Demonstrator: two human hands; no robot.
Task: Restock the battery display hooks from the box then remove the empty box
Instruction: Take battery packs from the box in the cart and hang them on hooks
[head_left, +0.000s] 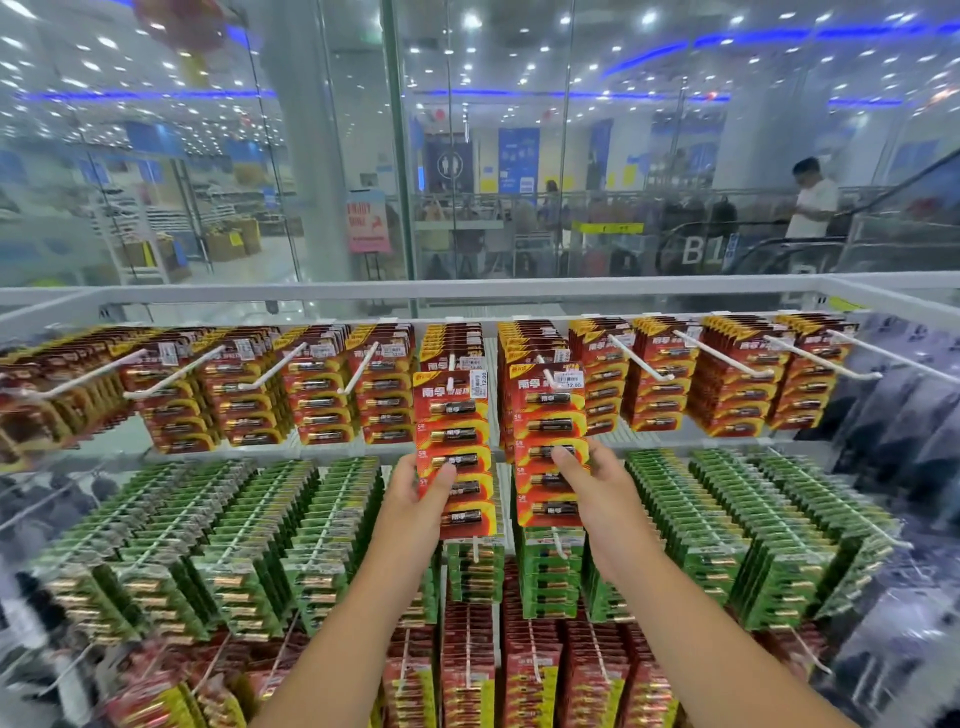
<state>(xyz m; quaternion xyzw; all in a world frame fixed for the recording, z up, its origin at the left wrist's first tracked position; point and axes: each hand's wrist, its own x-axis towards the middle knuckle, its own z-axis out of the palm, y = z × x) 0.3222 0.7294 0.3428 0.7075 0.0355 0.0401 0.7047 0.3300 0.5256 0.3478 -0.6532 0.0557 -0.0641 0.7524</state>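
My left hand (415, 499) grips one red battery strip (457, 452) at frame centre; my right hand (597, 488) grips its neighbour strip (550, 447).

Both hands reach up to the top row of a battery display. The left hand (415, 486) grips a red battery card (453, 447) on a white hook (452, 362); the right hand (597, 480) grips the neighbouring red card (548, 441). Green battery packs (260, 519) hang in the row below.
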